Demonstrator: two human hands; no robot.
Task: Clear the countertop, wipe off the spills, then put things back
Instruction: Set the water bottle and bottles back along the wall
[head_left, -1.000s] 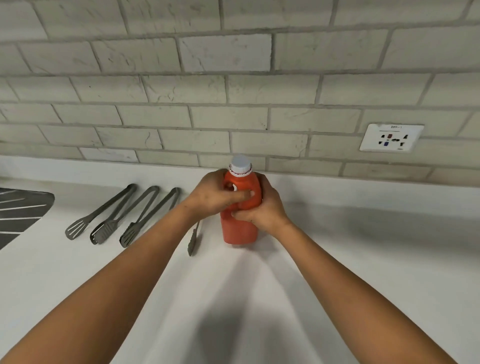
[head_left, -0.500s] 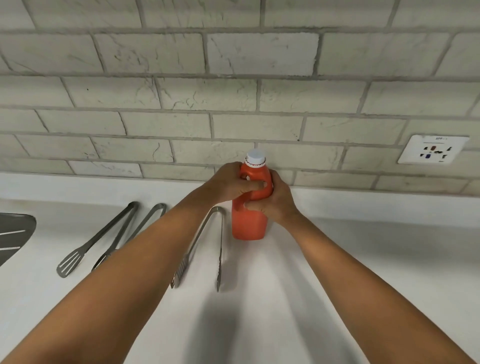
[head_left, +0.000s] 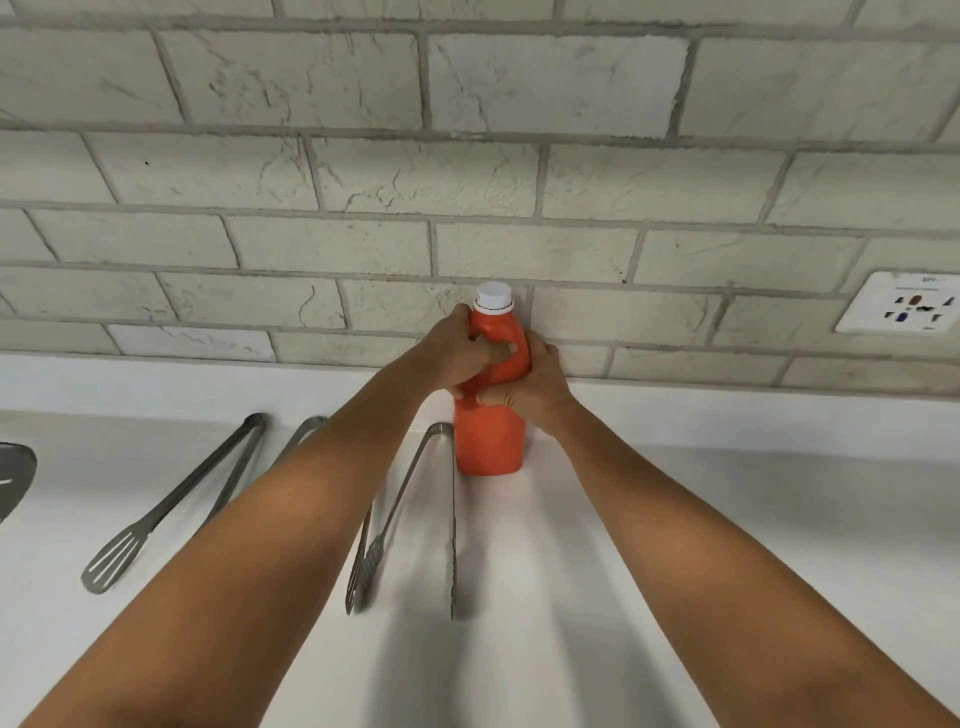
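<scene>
Both the left hand (head_left: 457, 353) and the right hand (head_left: 530, 389) clasp the orange bottle (head_left: 488, 441), which stands upright on the countertop (head_left: 727, 519) by the tiled wall (head_left: 467, 182); the person does best to seat its base flat before releasing, sparing the tongs (head_left: 415, 519) just beside it.

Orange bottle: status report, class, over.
Left hand and right hand both grip orange bottle. Bottle upright on countertop at wall. Tongs lie close left.

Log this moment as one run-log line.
both hands grip orange bottle | upright on countertop by wall | cap on
</scene>
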